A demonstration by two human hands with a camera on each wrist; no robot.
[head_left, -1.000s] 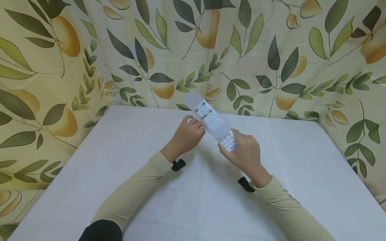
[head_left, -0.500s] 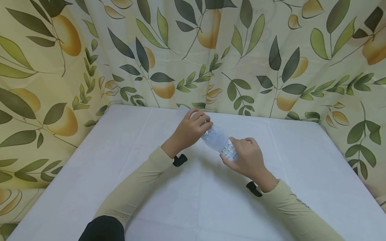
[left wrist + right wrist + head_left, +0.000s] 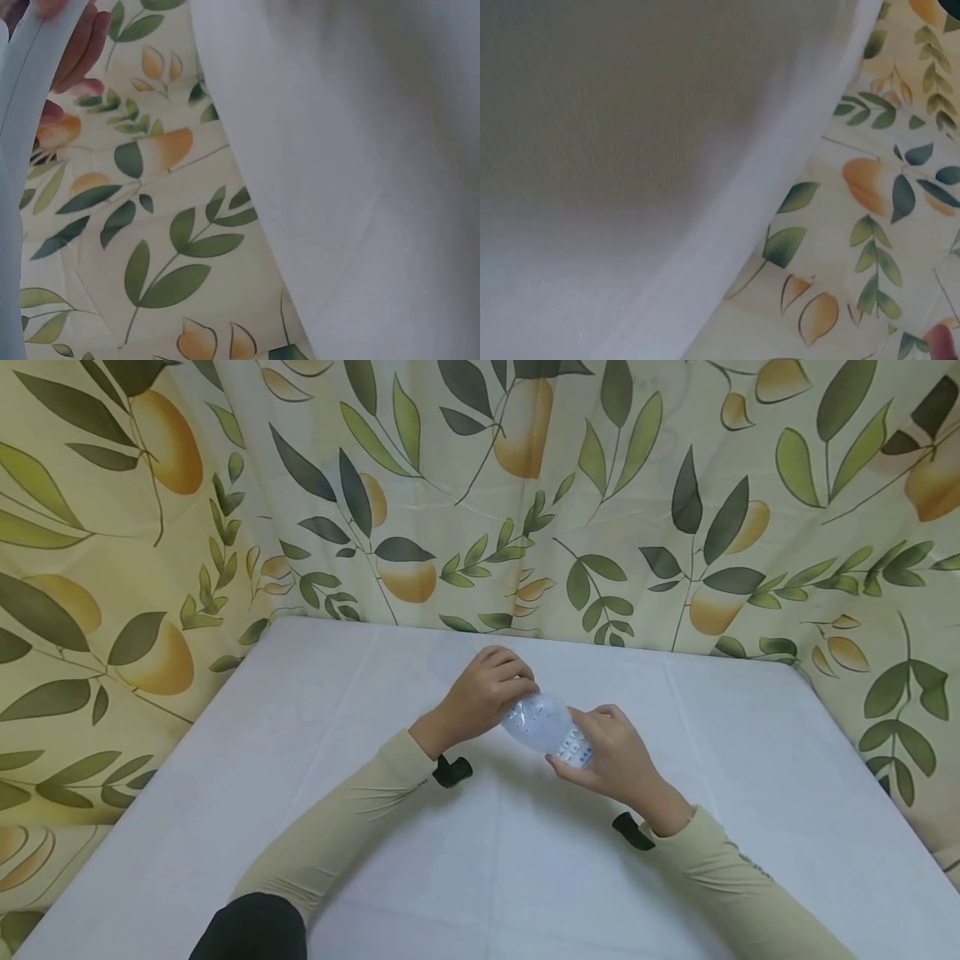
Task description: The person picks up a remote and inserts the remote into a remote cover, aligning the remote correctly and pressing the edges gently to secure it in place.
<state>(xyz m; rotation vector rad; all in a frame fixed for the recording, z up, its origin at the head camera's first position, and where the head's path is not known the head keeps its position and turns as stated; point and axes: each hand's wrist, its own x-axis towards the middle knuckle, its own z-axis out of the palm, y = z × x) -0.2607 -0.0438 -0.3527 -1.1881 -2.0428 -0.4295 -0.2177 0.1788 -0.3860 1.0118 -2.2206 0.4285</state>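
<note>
A white remote control [image 3: 575, 748] with rows of small keys slants between the two hands in the head view, above the table. A translucent plastic sleeve [image 3: 536, 723] covers its middle, and a faint part of it seems to show beyond the left knuckles. My left hand [image 3: 487, 692] grips the sleeved far end, hiding most of it. My right hand [image 3: 611, 752] holds the uncovered near end between thumb and fingers. In the left wrist view, the pale remote's side [image 3: 19, 127] runs along the left edge beside some fingers. Only a fingertip [image 3: 943, 343] shows in the right wrist view.
A table [image 3: 405, 852] under a white cloth lies below both arms. Behind and beside it hangs a curtain [image 3: 465, 527] printed with leaves and fruit. Dark wrist cameras [image 3: 452, 772] sit under the wrists.
My left hand has closed over the sleeved far end, which it earlier stood beside. The remote has come lower and nearer with both hands. My right hand keeps its hold.
</note>
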